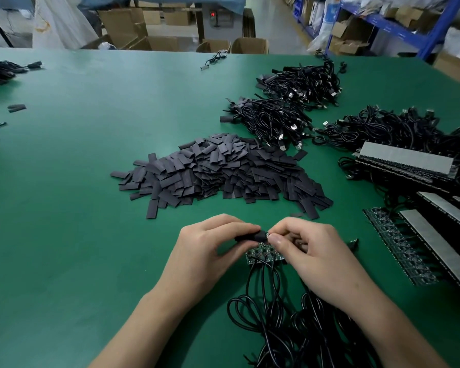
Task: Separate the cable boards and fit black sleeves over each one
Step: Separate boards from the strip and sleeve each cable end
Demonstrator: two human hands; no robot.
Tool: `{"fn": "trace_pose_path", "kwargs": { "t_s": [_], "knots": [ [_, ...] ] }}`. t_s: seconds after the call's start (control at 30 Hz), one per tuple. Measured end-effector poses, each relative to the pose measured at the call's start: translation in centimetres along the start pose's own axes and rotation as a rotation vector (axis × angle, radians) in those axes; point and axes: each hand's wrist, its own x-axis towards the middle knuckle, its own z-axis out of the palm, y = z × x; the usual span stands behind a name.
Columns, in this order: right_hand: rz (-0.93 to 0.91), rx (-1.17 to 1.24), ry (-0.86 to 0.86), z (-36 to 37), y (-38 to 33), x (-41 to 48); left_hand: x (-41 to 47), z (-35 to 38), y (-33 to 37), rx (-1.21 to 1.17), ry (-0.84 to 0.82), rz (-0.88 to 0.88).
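Observation:
My left hand pinches a black sleeve between thumb and fingers just above the green table. My right hand pinches a small cable board at the sleeve's right end, where the two meet. Below the hands lies a short strip of joined green boards, with black cables trailing from it toward me in a tangle. A big heap of loose black sleeves lies beyond the hands.
Piles of sleeved cables with USB plugs lie at the back right. Stacks of board panels with cables and a flat board strip fill the right edge. More cables sit far left. Cardboard boxes and blue shelving stand beyond the table.

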Motion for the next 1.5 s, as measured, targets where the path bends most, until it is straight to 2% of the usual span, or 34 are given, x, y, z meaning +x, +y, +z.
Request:
{"fn": "trace_pose_path", "kwargs": {
  "t_s": [0.27, 0.57, 0.9, 1.2, 1.5],
  "knots": [
    [-0.007, 0.018, -0.031, -0.2, 0.5, 0.0, 0.1, 0.0, 0.0, -0.012, 0.003, 0.016],
    [-0.056, -0.081, 0.023, 0.5, 1.0, 0.0, 0.0, 0.1, 0.1, 0.016, 0.006, 0.034],
    [-0.075, -0.097, 0.017, 0.3, 1.1, 0.1, 0.0, -0.1, 0.2, -0.064, -0.011, -0.052],
    [-0.075, -0.199, 0.022, 0.7, 1.3, 0.1, 0.1, 0.1, 0.0, 0.052, -0.006, 0.055],
    [-0.109, -0.222, 0.058, 0.9, 1.1, 0.1, 0.0, 0.1, 0.0, -0.037, -0.007, -0.05]
  ]
}}
